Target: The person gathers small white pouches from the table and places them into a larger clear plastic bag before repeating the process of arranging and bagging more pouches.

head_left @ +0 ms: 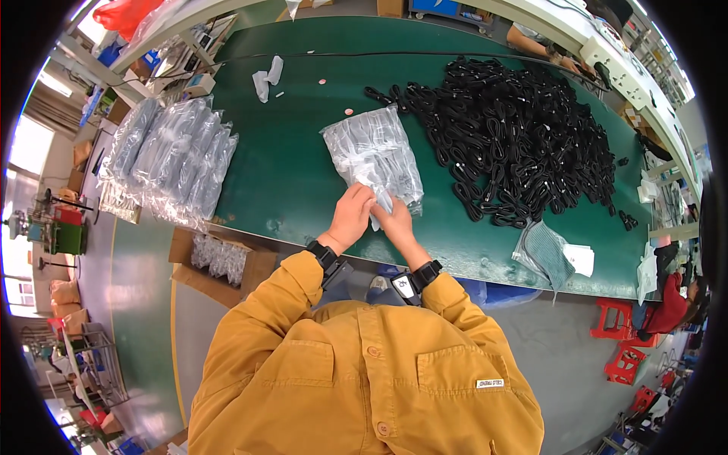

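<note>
My left hand (pixel 350 218) and my right hand (pixel 396 225) meet at the near edge of a flat stack of clear plastic bags (pixel 373 144) at the middle of the green table. Both hands have their fingers closed on a thin, whitish plastic bag (pixel 381 199) that overlaps the stack's near side. The fingertips are partly hidden by the plastic, and what is inside the bag, if anything, cannot be made out. To the right of the stack spreads a large heap of coiled black cables (pixel 516 136).
Bundles of filled clear bags (pixel 171 155) lie at the table's left edge, above an open cardboard box (pixel 220 262) of similar bags. A grey-green mesh piece (pixel 544 254) and white paper (pixel 580 259) sit near right. Another person's arm (pixel 535 44) reaches in at far right.
</note>
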`<state>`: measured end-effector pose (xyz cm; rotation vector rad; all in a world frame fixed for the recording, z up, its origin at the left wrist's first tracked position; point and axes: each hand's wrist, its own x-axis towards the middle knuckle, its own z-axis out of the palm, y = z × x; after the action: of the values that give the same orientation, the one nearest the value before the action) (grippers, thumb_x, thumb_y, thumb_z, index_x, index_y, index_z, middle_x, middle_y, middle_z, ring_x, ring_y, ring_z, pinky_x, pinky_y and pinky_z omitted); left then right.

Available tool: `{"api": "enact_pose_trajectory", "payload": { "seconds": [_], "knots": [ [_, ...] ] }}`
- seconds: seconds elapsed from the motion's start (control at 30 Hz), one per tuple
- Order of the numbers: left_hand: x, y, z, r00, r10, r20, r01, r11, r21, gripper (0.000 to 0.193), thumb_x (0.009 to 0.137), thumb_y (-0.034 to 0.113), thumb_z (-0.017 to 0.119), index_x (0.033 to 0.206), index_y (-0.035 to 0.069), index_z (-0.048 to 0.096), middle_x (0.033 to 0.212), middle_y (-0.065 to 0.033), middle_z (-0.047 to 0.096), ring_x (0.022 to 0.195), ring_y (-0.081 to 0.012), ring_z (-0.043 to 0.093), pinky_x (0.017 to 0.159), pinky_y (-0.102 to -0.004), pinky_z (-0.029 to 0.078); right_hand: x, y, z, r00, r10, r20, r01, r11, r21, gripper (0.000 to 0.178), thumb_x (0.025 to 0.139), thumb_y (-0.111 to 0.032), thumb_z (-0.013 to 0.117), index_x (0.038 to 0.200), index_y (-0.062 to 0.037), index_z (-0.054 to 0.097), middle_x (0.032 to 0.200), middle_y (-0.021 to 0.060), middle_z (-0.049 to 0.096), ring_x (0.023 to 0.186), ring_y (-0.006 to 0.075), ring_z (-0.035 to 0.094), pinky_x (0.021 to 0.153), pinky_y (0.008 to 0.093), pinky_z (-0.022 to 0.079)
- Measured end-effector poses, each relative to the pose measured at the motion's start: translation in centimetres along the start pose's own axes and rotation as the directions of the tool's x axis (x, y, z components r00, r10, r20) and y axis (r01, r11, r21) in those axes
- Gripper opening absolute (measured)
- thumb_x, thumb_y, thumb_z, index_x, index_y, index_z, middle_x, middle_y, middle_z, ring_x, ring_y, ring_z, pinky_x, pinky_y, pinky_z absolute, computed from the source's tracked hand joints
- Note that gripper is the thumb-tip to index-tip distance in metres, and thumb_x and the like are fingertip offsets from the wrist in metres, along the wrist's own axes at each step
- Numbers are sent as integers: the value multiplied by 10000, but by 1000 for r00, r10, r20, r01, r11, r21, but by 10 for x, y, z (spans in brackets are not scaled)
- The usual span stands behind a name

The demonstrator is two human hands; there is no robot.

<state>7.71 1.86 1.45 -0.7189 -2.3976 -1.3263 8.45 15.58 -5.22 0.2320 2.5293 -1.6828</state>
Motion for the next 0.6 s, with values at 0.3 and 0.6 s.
{"api": "enact_pose_trajectory", "payload": {
  "seconds": [0.3,0.6],
  "knots": [
    [-11,2,-19,984,78,159,-85,996,36,31,847,12,566,857,11,536,821,-145,510,770,-347,530,674,-396,456,2,-22,30,971,-202,-126,114,858,-501,726,795,-340,642,1370,32,403,1123,327,522,958,469,550,818,481,477],
    [-17,-18,-21,974,4,227,-15,999,47,172,829,94,625,976,29,564,970,-144,532,898,-345,528,764,-409,445,2,-19,36,929,-364,-70,256,766,-590,623,814,-214,606,1302,114,400,1104,326,518,1037,452,506,843,469,457]
  ]
}}
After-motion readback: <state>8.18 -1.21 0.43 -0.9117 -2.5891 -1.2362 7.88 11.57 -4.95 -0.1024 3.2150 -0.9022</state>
